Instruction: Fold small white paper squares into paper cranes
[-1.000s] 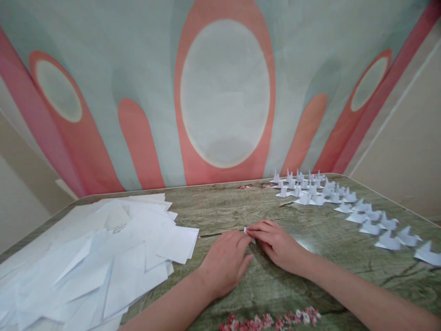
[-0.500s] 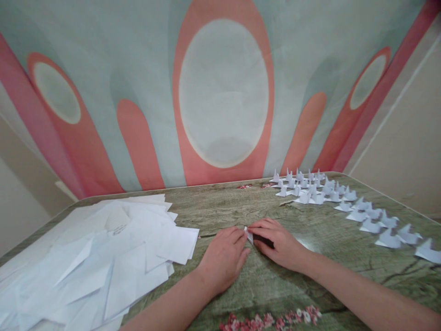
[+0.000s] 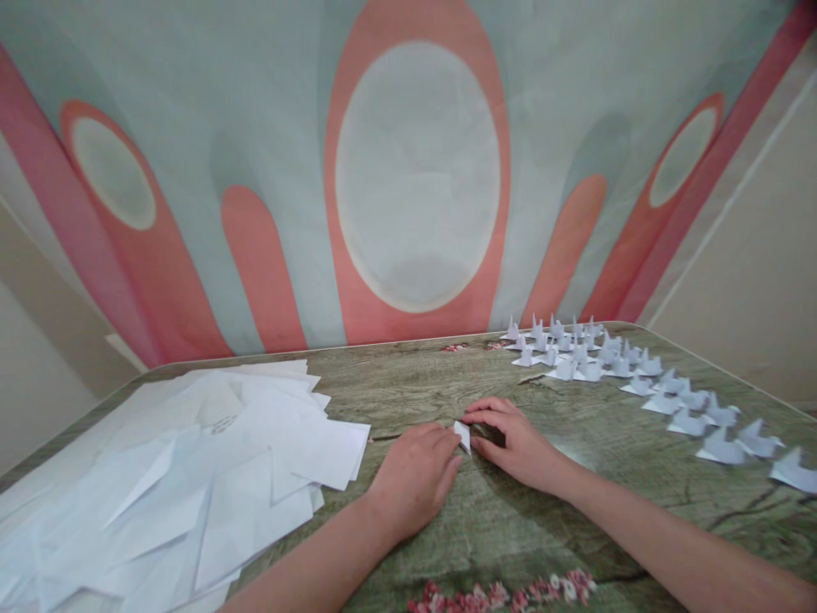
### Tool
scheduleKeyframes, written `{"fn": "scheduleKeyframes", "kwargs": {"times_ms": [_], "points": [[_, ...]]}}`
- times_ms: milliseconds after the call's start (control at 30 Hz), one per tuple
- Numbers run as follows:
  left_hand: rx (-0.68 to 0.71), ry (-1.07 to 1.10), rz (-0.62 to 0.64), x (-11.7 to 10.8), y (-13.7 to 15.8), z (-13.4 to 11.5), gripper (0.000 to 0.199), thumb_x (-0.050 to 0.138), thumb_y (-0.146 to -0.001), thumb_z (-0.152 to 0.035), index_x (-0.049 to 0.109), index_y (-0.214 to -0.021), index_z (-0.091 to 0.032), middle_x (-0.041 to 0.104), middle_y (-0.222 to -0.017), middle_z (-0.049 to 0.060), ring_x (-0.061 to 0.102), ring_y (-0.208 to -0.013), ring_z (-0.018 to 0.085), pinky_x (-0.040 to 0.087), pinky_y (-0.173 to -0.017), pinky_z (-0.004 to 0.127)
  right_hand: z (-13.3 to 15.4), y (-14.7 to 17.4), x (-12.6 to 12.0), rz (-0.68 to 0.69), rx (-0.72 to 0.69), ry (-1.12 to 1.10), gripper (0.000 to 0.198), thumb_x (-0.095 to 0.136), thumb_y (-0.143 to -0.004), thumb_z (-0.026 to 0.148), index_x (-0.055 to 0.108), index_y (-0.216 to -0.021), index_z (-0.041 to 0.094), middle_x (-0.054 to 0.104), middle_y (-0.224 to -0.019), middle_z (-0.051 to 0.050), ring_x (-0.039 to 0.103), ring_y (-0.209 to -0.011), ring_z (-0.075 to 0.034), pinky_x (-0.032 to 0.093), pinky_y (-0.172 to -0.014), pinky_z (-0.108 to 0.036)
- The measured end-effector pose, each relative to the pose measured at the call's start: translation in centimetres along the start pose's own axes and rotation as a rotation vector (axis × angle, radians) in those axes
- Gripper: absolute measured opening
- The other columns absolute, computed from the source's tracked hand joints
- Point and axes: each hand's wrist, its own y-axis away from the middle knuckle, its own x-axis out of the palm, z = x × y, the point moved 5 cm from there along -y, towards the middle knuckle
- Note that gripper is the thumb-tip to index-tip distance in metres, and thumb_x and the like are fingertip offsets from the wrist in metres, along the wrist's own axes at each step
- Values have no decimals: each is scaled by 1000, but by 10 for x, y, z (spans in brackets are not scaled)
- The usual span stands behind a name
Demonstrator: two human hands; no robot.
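A small folded piece of white paper point(image 3: 463, 436) lies on the table between my hands, one pointed corner toward me. My left hand point(image 3: 418, 472) rests at its left side, fingers together and pressing that edge, covering part of it. At the right, my right hand point(image 3: 514, 443) is curved with thumb and fingers apart; the fingertips are close to the paper's top and right edges. Whether they touch it I cannot tell.
A spread pile of white paper sheets point(image 3: 242, 502) covers the table's left side. Several folded white paper birds point(image 3: 721, 445) stand in rows along the right and far right. The wood-patterned table point(image 3: 383, 387) meets a patterned backdrop point(image 3: 414, 323) behind.
My right hand's fingers have lifted and spread slightly away from the folded paper, so more of it shows. My left hand stays on it.
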Motion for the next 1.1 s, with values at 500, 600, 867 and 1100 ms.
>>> {"fn": "scheduleKeyframes", "kwargs": {"times_ms": [500, 600, 867, 1100], "points": [[31, -27, 8, -2, 0, -4, 21, 46, -88, -24, 52, -108, -20, 61, -111, 5, 53, -107, 18, 39, -97, 36, -2, 1, 1, 17, -40, 1, 26, 57, -79, 23, 67, -103, 29, 60, -106, -6, 53, -99, -22, 41, -86, -41], [36, -34, 13, -1, 0, -4, 22, 46, -88, -25, 51, -109, -20, 60, -112, 5, 52, -108, 19, 39, -97, 37, -4, 1, 2, 21, -33, 5, 26, 57, -80, 22, 67, -103, 29, 60, -105, -6, 53, -99, -22, 41, -86, -41], [48, -61, 12, 0, 1, -5, 24, 45, -88, -24, 51, -112, -20, 60, -113, 5, 51, -109, 19, 38, -99, 37, -4, 0, 2, 23, -31, -2, 26, 56, -81, 22, 67, -104, 29, 61, -105, -6, 53, -98, -21, 41, -85, -40], [37, -41, 15, 0, 1, -4, 26, 47, -87, -24, 50, -113, -20, 61, -112, 4, 52, -109, 19, 40, -97, 36, -3, 0, 1, 32, -33, -5, 28, 57, -80, 22, 67, -105, 29, 61, -106, -6, 53, -99, -22, 41, -86, -41]]}}
